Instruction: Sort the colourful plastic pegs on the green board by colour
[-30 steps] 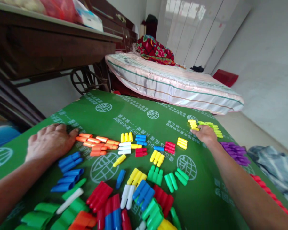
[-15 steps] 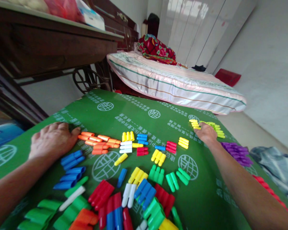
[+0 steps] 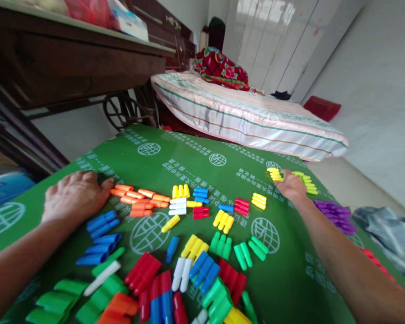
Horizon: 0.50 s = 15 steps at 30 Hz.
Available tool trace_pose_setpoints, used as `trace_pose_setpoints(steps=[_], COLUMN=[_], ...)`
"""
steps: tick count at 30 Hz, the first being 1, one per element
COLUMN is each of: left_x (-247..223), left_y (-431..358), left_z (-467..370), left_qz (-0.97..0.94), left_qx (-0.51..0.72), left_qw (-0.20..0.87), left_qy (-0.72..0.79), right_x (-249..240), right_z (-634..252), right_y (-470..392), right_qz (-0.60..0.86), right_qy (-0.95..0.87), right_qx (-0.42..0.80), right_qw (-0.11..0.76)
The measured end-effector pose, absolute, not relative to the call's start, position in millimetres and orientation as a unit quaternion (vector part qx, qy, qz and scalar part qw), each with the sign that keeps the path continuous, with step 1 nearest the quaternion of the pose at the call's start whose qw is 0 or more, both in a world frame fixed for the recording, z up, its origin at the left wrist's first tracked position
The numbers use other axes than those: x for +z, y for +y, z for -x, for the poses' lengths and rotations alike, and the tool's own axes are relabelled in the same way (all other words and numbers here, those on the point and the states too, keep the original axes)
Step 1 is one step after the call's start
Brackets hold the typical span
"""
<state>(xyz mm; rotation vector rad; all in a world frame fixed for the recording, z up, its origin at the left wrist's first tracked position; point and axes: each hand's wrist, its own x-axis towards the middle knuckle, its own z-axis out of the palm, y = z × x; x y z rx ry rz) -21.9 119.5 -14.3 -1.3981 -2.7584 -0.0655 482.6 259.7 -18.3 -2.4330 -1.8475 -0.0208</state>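
My left hand rests palm down on the green table, its fingers apart and its thumb beside the orange pieces. At the right, my right hand reaches over the tabletop between a small yellow group and the yellow-green pieces. Its thumb and finger are near the yellow group; whether they grip anything is too small to tell. Purple pieces lie just right of that hand. Blue pieces are below my left hand.
Red, white, green, blue and yellow pieces spread over the near middle, including a red group. Beyond the table stands a bed. A dark wooden desk is at the upper left. Checked cloth lies at the right.
My right hand has shifted slightly beside the yellow group, and its fingers look a little raised. My left hand stays in place. The whole view has moved slightly.
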Motion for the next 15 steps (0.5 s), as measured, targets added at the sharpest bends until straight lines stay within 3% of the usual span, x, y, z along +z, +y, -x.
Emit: trace_pose_setpoints(steps=[11, 15], left_x=[-6.3, -7.4], left_y=[116.5, 117.6], left_z=[15.2, 16.0], left_qz=[0.453, 0.453], left_qx=[-0.027, -0.022], left_qw=[0.012, 0.014], left_qy=[-0.891, -0.891], right_x=[-4.7, -1.1], right_z=[-462.9, -438.0], right_y=[218.9, 180.5], right_qz=[0.734, 0.664], right_qy=[-0.676, -0.746], right_qx=[0.027, 0.054], right_qw=[0.07, 0.027])
